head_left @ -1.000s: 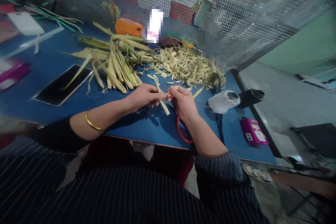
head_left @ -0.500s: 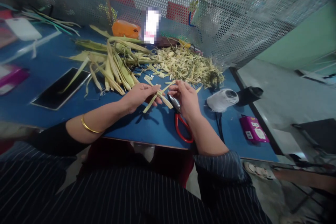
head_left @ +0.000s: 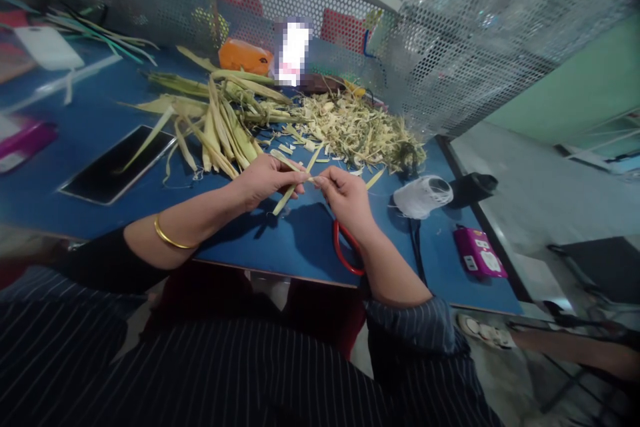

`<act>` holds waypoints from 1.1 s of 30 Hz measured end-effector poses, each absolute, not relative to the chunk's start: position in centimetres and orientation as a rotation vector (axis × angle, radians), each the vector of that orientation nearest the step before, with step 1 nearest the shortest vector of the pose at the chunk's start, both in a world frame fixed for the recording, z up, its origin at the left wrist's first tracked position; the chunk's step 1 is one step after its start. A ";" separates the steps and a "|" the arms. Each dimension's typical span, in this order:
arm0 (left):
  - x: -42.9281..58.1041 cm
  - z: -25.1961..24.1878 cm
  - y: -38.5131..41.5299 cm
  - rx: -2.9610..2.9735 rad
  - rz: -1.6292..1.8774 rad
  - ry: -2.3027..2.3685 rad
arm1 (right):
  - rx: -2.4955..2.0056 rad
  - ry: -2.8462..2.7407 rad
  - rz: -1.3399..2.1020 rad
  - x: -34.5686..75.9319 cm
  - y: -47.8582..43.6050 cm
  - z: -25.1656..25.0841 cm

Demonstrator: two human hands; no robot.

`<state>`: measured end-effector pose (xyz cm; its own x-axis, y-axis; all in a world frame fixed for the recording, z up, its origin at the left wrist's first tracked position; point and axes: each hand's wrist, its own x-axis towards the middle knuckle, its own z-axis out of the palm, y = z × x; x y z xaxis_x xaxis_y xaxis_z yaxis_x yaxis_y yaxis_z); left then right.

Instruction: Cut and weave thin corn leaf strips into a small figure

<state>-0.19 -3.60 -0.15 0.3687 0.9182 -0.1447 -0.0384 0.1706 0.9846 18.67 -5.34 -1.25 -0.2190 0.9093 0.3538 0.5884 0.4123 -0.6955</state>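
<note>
My left hand [head_left: 267, 180] pinches crossed pale husk strips [head_left: 284, 201] above the blue table. Close beside it, my right hand [head_left: 347, 197] has its thumb and fingers closed on an end of the same strips. Under my right hand lie scissors with red handles [head_left: 338, 250]; their blades are mostly hidden. Beyond my left hand is a bundle of long corn husks [head_left: 220, 127]. A heap of shredded husk scraps [head_left: 360, 127] lies behind both hands.
On the blue table [head_left: 310, 253] are a dark flat tablet-like object [head_left: 117, 163], a white thread spool [head_left: 423, 196], a black spool [head_left: 473, 187] and a purple packet [head_left: 479, 252]. A perforated metal screen [head_left: 340, 0] stands behind. Someone's leg [head_left: 570, 347] shows at the lower right.
My right hand has moved slightly left and lower, its fingers now closed on the strips near my left fingertips. The strip end that pointed down right no longer shows, and the scissors' blades are more covered.
</note>
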 end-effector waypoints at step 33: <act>0.9 -0.2 -3.8 0.977 1.070 0.836 | -1.249 -1.853 0.218 17.3 -6.7 -1.0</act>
